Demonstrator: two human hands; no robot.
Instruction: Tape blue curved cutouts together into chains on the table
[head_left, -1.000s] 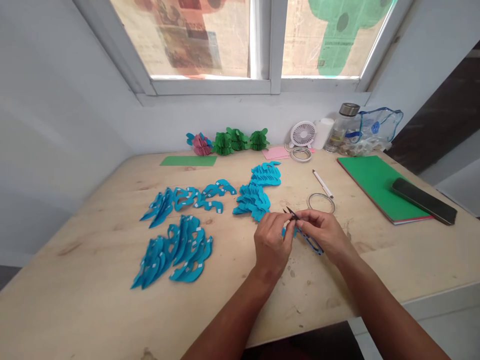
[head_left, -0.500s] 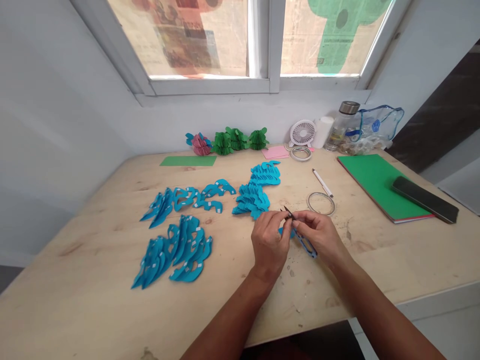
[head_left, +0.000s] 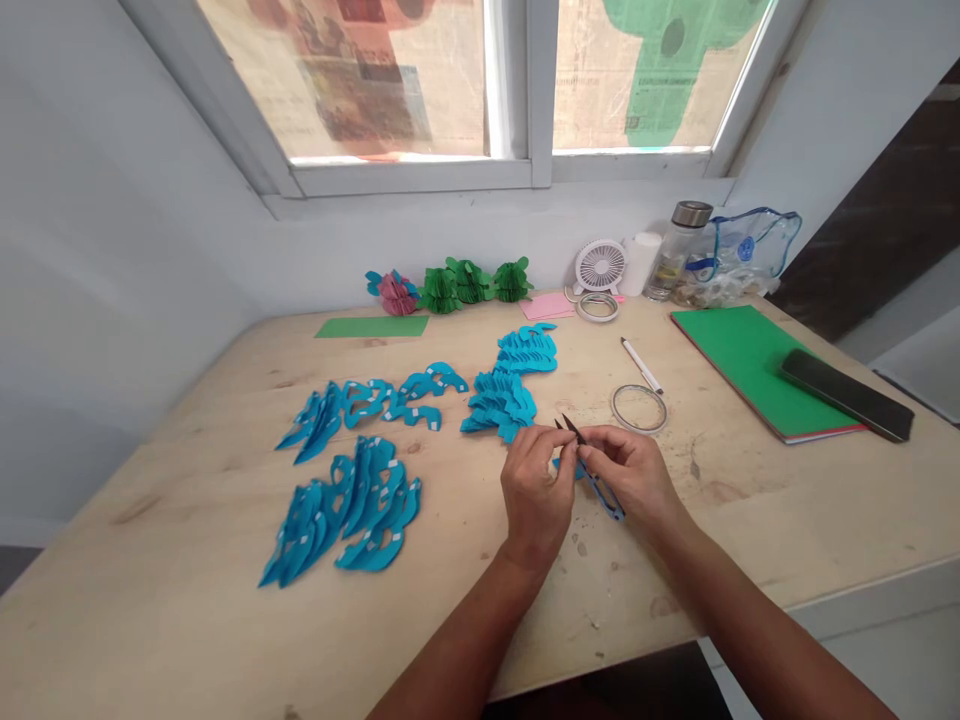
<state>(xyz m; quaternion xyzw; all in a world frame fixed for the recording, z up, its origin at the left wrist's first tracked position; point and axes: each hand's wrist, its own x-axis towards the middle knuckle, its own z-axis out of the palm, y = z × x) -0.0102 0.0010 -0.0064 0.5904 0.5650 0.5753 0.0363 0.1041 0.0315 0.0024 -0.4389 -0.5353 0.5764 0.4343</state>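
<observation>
My right hand is closed on a pair of scissors with blue handles; the dark blades point up and away from me. Right against it, my left hand pinches thumb and forefinger together at the blades, on something too small to make out. A bit of blue paper shows beneath the hands, mostly hidden. Just beyond lie a folded blue paper stack and another pleated blue one. To the left are wavy blue paper cutouts dotted with small white squares, with more such cutouts behind.
A roll of tape and a white pen lie right of the hands. Farther right, a dark case rests on green sheets. Along the wall stand green paper figures, a small fan and a bottle.
The camera view has shifted slightly. The scissors have turned a little in my right hand, and both hands stay together at the blades.
</observation>
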